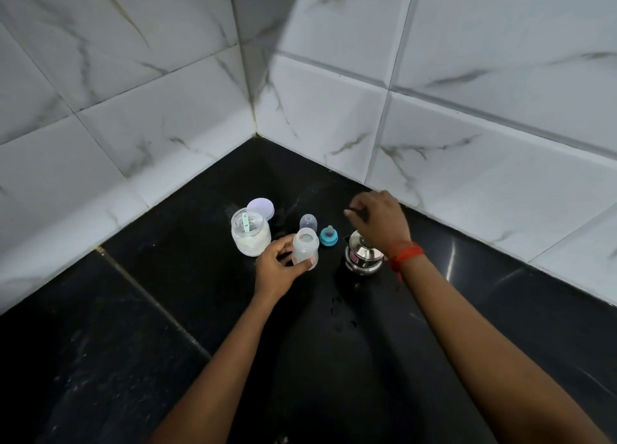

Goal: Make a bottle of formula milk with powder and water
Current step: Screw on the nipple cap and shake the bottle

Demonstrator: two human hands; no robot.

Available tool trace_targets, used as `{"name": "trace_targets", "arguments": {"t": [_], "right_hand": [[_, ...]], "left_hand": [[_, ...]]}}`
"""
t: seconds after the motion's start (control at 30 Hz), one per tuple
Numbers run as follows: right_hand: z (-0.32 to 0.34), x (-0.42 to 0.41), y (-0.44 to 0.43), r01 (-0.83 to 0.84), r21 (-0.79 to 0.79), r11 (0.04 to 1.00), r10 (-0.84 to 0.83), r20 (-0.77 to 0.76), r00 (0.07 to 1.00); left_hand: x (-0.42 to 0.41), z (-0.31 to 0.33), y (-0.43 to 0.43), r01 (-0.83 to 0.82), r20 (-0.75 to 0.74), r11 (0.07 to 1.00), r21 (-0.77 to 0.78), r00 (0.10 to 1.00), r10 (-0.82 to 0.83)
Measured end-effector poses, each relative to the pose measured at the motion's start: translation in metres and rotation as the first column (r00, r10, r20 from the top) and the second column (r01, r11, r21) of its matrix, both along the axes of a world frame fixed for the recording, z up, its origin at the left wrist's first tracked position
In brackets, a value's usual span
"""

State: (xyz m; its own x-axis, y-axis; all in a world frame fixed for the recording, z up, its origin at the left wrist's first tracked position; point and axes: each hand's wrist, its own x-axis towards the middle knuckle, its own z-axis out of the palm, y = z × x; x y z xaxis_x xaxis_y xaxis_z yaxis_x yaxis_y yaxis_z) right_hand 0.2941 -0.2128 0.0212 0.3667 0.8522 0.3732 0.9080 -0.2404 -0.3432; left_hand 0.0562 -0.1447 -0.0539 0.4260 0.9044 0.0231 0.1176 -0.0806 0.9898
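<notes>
The left hand (277, 270) grips the open baby bottle (305, 248) round its lower body, holding it upright on the black table (167, 310), probably to steady it for filling. The right hand (377, 219) hovers over the small steel water pot (362, 255), fingers loosely curled with nothing visible in them. The powder jar (251, 235) stands just left of the bottle with its scoop (246, 224) inside and its lid (262, 207) behind. The clear cap (308, 222) and blue teat ring (328, 236) sit set aside behind the bottle, within reach for closing it later.

Home kitchen corner, black counter (200, 310), marble-look tiles (467, 76)
</notes>
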Motion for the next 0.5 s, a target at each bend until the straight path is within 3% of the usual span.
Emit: {"name": "trace_targets", "arguments": {"t": [0.07, 0.13, 0.2, 0.37, 0.5], "right_hand": [[0.013, -0.01, 0.027, -0.097, -0.245, 0.965, 0.119, 0.076, 0.99], [0.016, -0.019, 0.05, -0.098, -0.484, 0.869, 0.166, 0.099, 0.981], [0.009, -0.024, 0.069, -0.076, -0.627, 0.775, 0.184, 0.109, 0.977], [-0.021, -0.031, 0.086, -0.061, -0.773, 0.632, 0.148, 0.044, 0.988], [-0.034, -0.033, 0.092, -0.053, -0.793, 0.607, 0.122, 0.028, 0.992]], "left_hand": [[-0.001, -0.005, 0.002, -0.008, -0.003, 1.0, -0.003, 1.0, 0.008], [-0.002, -0.012, 0.005, -0.022, -0.005, 1.0, -0.015, 1.0, 0.021], [-0.002, -0.021, 0.008, -0.042, -0.007, 0.999, -0.022, 0.999, 0.041], [0.004, -0.039, 0.018, -0.078, -0.007, 0.997, -0.01, 0.997, 0.078], [0.005, -0.045, 0.023, -0.076, -0.012, 0.997, 0.034, 0.997, 0.077]]}}
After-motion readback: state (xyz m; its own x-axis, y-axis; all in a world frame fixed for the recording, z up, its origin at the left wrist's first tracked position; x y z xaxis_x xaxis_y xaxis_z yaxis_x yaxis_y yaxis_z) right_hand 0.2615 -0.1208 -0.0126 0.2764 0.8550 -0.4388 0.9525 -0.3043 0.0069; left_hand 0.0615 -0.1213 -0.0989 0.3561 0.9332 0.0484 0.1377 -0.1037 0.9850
